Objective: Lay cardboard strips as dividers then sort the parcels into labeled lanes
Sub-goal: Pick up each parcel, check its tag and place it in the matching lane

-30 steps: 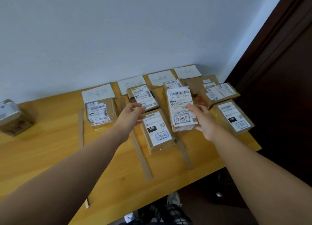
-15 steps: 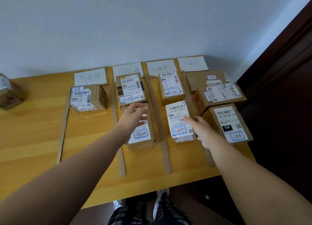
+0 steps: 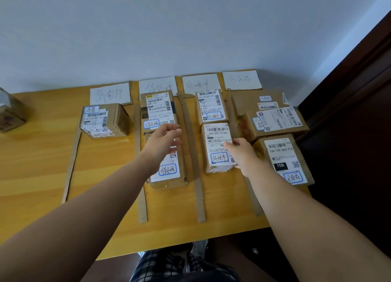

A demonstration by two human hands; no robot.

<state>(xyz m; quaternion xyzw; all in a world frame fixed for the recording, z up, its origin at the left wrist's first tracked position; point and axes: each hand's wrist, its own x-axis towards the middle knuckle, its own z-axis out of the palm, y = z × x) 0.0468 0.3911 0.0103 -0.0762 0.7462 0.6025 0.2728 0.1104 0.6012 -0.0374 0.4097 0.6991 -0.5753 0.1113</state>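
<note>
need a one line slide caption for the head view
Right hand holds a third-lane parcel while the left hand hovers over a second-lane parcel.

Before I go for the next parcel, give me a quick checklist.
1. Placement: ok, near third-lane parcel sits right of the middle divider strip.
2. Tag match: ok, its handwritten tag matches the third lane card.
3. Release: not ok, right hand grips that parcel's right edge.
4. Free hand: ok, left hand open over the second lane's near parcel.
5. All sorted: not ok, one box sits outside the lanes at far left.
6. That box's tag: cannot tell.
</note>
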